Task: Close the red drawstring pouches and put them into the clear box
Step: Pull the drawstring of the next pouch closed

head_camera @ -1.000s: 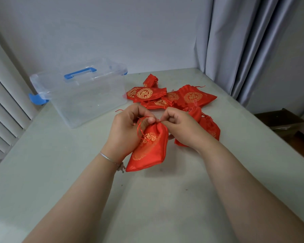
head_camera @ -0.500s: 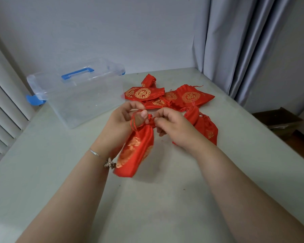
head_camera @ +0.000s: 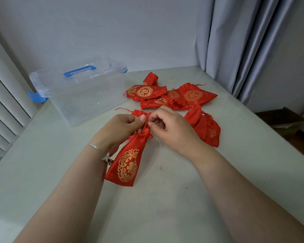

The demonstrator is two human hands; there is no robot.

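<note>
pouch neck hidden by fingers; cardboard box cut off (right edge), pile overlapping

No readable text, brand or nos. anywhere. Pouch at centre has a gold round medallion, ornamental only, no legible chars. Same gold roundels on pouches in the pile, too small/blurred to read as signs. Box w/ blue handle: no label seen.

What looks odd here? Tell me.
The clear box has its lid on, blue handle up, though pouches must go in. Otherwise nothing stands out: both hands pinch the neck of one red pouch.
</note>
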